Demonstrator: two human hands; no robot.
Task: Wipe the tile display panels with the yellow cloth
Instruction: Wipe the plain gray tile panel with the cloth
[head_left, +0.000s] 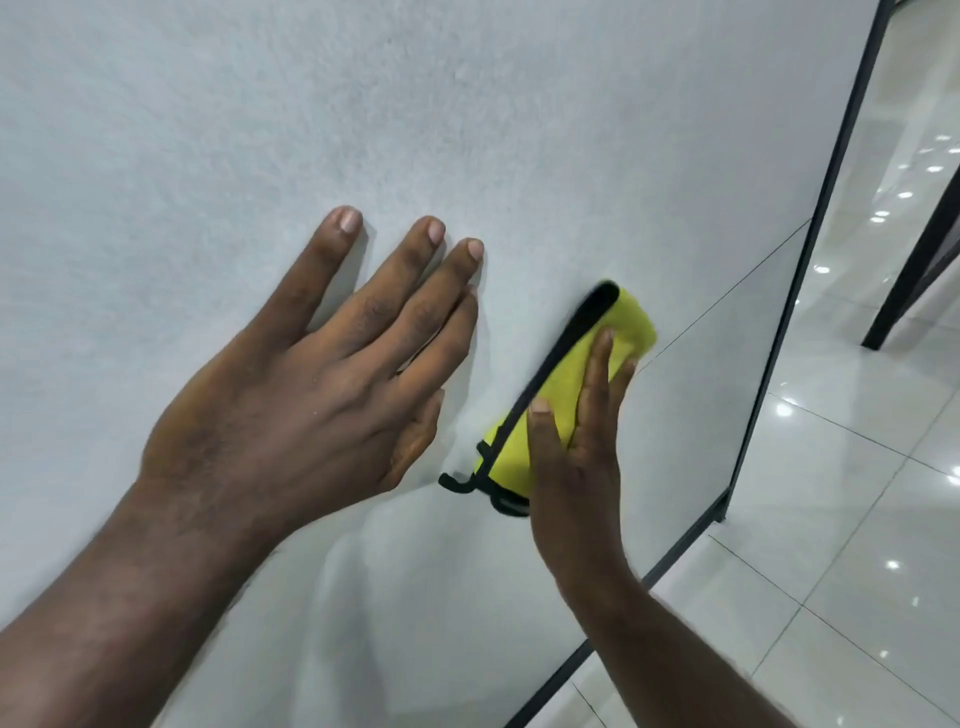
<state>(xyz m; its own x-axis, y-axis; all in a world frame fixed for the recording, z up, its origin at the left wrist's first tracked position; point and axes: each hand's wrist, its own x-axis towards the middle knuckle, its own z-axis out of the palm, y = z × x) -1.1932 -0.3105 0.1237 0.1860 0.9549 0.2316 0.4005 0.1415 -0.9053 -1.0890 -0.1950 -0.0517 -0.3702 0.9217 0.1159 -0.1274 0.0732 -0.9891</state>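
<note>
A pale grey, lightly textured tile display panel fills most of the head view. My left hand lies flat against it with straight, spread fingers. To its right, my right hand presses a folded yellow cloth with black edging onto the panel, fingers straight over the cloth. A thin seam crosses the panel just right of the cloth.
A black metal frame borders the panel's right and lower edges. Beyond it lies a glossy white tiled floor with light reflections. A black leg of another stand slants at the far right.
</note>
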